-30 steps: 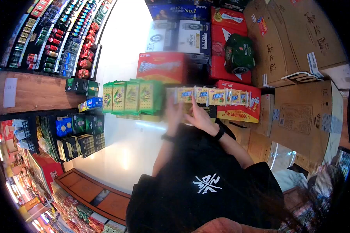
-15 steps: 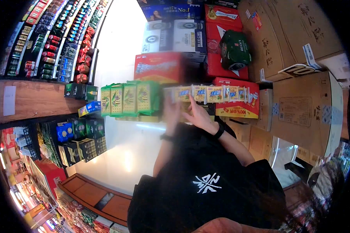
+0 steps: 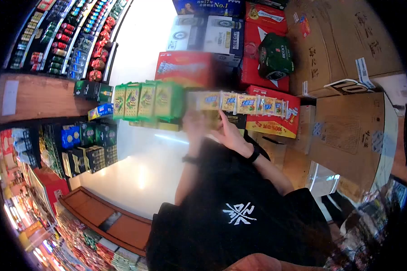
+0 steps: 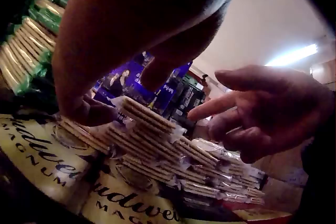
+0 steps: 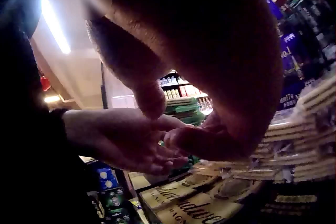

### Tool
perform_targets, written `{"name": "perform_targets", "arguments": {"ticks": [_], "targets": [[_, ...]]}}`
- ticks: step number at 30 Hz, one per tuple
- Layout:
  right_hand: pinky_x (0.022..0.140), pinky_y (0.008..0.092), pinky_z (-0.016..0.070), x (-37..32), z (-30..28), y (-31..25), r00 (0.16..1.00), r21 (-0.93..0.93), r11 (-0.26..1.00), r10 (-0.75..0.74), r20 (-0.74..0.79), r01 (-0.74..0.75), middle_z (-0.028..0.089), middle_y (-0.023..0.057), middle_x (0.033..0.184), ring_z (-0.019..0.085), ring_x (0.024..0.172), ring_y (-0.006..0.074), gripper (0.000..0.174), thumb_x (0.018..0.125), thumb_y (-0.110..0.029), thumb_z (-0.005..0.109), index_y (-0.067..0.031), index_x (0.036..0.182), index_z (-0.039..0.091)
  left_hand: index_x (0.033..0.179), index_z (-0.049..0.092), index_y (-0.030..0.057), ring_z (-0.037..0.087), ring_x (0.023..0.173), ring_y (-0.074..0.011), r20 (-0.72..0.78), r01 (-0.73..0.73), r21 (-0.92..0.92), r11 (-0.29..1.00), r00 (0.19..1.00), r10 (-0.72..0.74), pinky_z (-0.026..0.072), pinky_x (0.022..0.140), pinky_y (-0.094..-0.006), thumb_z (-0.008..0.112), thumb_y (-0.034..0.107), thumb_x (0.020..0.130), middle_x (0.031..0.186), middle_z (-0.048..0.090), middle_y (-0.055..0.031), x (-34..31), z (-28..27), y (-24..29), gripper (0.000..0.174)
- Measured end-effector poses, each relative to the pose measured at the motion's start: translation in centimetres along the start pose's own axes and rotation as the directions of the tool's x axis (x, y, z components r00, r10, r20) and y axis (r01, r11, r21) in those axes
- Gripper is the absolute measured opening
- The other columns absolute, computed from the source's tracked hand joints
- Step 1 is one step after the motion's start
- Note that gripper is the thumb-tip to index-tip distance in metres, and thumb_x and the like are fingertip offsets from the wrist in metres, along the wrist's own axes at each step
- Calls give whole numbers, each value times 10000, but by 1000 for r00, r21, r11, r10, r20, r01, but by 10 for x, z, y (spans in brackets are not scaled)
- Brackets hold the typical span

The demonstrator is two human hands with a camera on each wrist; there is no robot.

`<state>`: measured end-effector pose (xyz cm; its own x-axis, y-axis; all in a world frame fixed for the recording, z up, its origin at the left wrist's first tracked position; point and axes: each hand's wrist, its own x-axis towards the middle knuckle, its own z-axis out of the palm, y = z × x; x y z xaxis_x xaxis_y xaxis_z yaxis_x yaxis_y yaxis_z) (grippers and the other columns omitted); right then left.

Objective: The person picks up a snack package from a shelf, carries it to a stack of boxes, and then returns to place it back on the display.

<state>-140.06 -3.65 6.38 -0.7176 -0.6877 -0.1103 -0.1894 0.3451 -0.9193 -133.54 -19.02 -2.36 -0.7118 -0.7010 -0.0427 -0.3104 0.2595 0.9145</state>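
Observation:
Small clear-wrapped cracker packs (image 3: 248,104) form a row on top of beer cartons. At the row's left end is my left hand (image 3: 195,128), blurred in the head view; in the left wrist view its bent fingers (image 4: 97,112) lie against or just beside the packs. My right hand (image 3: 230,134) is just right of it, index finger extended toward the row's front edge, the other fingers loosely bent, and no item shows in it. The right wrist view shows the left palm (image 5: 118,137) with relaxed fingers. Green-wrapped cracker packs (image 3: 147,100) stand in a row farther left.
Red carton (image 3: 185,67), Blue Girl cartons (image 3: 221,36) and a green Becks pack (image 3: 276,55) stand behind the row. Large brown cardboard boxes (image 3: 348,135) are on the right. Drink shelves (image 3: 68,40) and boxed goods (image 3: 90,151) fill the left.
The head view has shifted slightly. The left hand stays blurred at the row's left end, now a little lower and leftward; the right hand keeps nearly the same pose beside the crackers.

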Motion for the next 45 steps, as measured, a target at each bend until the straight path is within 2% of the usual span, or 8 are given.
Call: {"name": "perform_targets", "arguments": {"ticks": [12, 16, 17, 20, 26, 29, 34, 45], "targets": [[537, 291, 463, -77, -2, 36, 947, 44, 999, -29, 319, 15, 605, 107, 771, 598, 592, 163, 373, 846, -197, 652, 7, 1138, 542, 1249, 439, -5, 565, 987, -202, -174, 156, -36, 987, 972, -160, 485, 771, -293, 619, 205, 894, 1215, 513, -136, -146, -4, -2, 450], [558, 315, 475, -122, 5, 78, 889, 85, 992, -124, 440, 96, 613, 135, 771, 611, 610, 203, 273, 852, -223, 644, 2, 1004, 612, 1179, 502, 11, 582, 954, -209, -38, 297, -38, 954, 954, -299, 499, 774, -319, 619, 211, 892, 1120, 581, -126, -209, -6, 35, 369], [563, 320, 478, -132, 9, 89, 874, 100, 989, -144, 464, 109, 616, 143, 773, 612, 612, 214, 262, 855, -230, 641, 2, 976, 622, 1172, 510, 13, 591, 963, -207, -41, 460, -85, 884, 885, -464, 506, 777, -315, 607, 214, 897, 1127, 583, -115, -218, -6, 70, 355], [578, 331, 478, -152, 3, 85, 826, 95, 993, -114, 553, 74, 624, 147, 793, 608, 629, 237, 265, 859, -246, 639, -3, 966, 633, 1163, 513, -1, 596, 982, -199, 39, 173, 123, 977, 983, -179, 513, 781, -315, 582, 198, 908, 1119, 588, -124, -258, -7, 45, 330], [582, 311, 472, -175, 19, 71, 708, -49, 998, 13, 707, 30, 629, 115, 804, 584, 621, 211, 290, 839, -235, 651, -2, 1012, 636, 1149, 530, 10, 598, 962, -184, -103, 351, -73, 934, 928, -357, 516, 763, -295, 566, 149, 914, 1082, 601, -112, -303, -17, -8, 275], [580, 310, 473, -187, 51, 83, 728, -67, 969, -131, 673, 236, 630, 109, 815, 579, 612, 195, 301, 835, -233, 652, -2, 1027, 635, 1154, 534, 18, 598, 961, -180, -164, 293, -43, 955, 941, -296, 518, 767, -301, 568, 147, 915, 1071, 606, -104, -335, -26, -47, 274], [590, 307, 478, -216, 117, 56, 694, -24, 979, -125, 709, 202, 636, 102, 830, 576, 622, 185, 302, 846, -251, 647, -15, 1034, 640, 1167, 533, 17, 593, 971, -175, -166, 395, -120, 911, 897, -411, 518, 774, -309, 578, 148, 910, 1080, 607, -101, -360, -92, -56, 292], [600, 292, 480, -329, 328, -19, 335, 106, 907, -256, 907, 407, 641, 122, 831, 579, 626, 163, 267, 874, -216, 616, 15, 1008, 637, 1167, 547, 9, 602, 967, -208, -507, 354, -288, 890, 732, -455, 513, 792, -344, 590, 190, 897, 1076, 623, -119, -519, -267, -110, 327]]}}
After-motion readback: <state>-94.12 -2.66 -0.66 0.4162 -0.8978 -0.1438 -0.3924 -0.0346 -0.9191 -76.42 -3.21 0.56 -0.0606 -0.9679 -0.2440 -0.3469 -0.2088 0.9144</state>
